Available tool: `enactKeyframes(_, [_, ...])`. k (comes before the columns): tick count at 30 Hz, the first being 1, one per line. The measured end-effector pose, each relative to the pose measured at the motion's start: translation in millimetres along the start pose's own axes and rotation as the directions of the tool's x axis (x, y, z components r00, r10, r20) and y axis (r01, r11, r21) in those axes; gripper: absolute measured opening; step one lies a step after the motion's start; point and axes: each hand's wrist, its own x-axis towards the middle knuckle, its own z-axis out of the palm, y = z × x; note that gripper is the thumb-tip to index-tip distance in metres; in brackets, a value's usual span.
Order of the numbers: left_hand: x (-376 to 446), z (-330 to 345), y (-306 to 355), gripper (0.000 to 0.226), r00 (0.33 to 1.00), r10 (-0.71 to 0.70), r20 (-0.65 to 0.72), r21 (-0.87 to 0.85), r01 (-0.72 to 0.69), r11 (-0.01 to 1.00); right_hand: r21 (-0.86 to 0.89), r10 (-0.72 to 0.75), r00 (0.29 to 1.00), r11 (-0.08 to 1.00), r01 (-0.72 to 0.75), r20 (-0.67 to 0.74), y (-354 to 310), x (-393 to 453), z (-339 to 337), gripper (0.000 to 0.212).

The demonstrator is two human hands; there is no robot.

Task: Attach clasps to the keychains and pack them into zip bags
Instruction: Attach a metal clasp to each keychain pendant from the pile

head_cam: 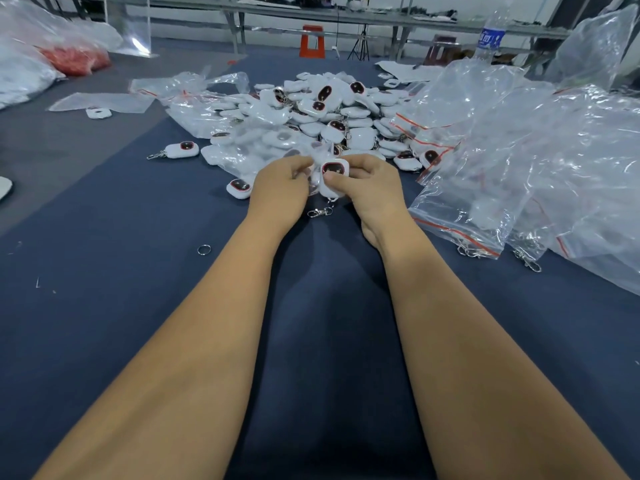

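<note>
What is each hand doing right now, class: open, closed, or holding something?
Left hand: closed, pinching a small clear zip bag.
Right hand: closed on a white keychain; its metal clasp dangles below.

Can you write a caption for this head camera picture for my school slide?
Both hands, left and right, hold a white keychain with its clasp dangling, before a keychain pile.

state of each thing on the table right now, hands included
left hand: fingers curled on a small clear bag
right hand: pinching the white keychain
white keychain: held up, clasp attached
clasp: hanging below the keychain
keychain pile: loose heap, some bagged
zip bags: empty, lying flat on the right
split ring: loose on the cloth
water bottle: upright
</note>
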Motion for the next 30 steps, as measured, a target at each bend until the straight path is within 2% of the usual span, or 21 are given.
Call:
enactKeyframes(4, [0.6,-3.6,4.4,0.022,0.999,-0.025,0.033,-0.19,0.031,0.981,0.013,-0.027,0.999,1.0,0.027,0.046,-1.7,-0.3,5.7,0.026])
enactKeyframes(9, [-0.5,-7.2,3.4,0.025,0.996,0.037,0.08,-0.285,-0.013,0.958,-0.088,-0.022,0.998,0.996,0.028,0.06,-0.8,2.2,8.3,0.018])
enactKeyframes(16, [-0.4,-8.2,3.7,0.022,0.997,0.021,0.074,-0.397,0.01,0.918,-0.064,0.052,0.994,0.997,-0.046,0.097,-6.2,5.4,2.0,0.015])
enactKeyframes(21, [0.8,-6.3,3.0,0.013,0.995,0.004,0.103,-0.346,0.032,0.938,-0.098,0.056,0.994,0.994,-0.047,0.096,-5.9,4.9,4.6,0.013])
enactKeyframes(30, [1.6,-6.3,3.8,0.016,0.994,-0.004,0.113,-0.308,0.039,0.95,-0.111,0.048,0.996,0.993,-0.039,0.074,-4.2,5.9,5.5,0.01])
